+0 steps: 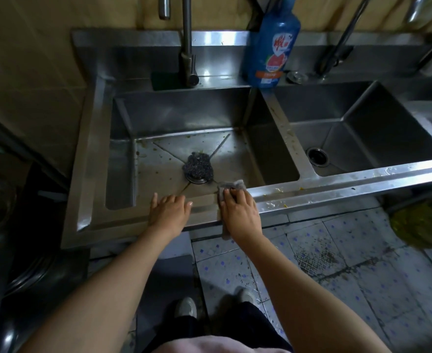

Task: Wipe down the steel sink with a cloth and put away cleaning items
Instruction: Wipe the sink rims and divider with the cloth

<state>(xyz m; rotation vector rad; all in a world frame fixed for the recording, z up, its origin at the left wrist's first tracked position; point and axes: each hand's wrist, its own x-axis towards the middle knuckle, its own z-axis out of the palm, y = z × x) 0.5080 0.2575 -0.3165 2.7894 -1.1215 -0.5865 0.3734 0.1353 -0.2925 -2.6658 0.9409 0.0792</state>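
A steel double sink (337, 194) fills the view, its left basin soiled with food specks. My right hand (239, 207) presses a grey cloth (231, 186) onto the front rim of the left basin; the cloth drapes over the rim's outer edge. My left hand (170, 208) rests flat on the same rim just left of it, fingers spread. A dark steel-wool scrubber (198, 166) sits on the left basin's drain. A blue detergent bottle (271, 44) stands on the back ledge between the basins.
A tall faucet (188, 47) rises behind the left basin and a second one (337, 47) behind the right. The right basin has an open drain (317, 156). Below are a tiled floor with a drain grate (311, 261), a yellow-green mop head (418, 225) and dark pots at left.
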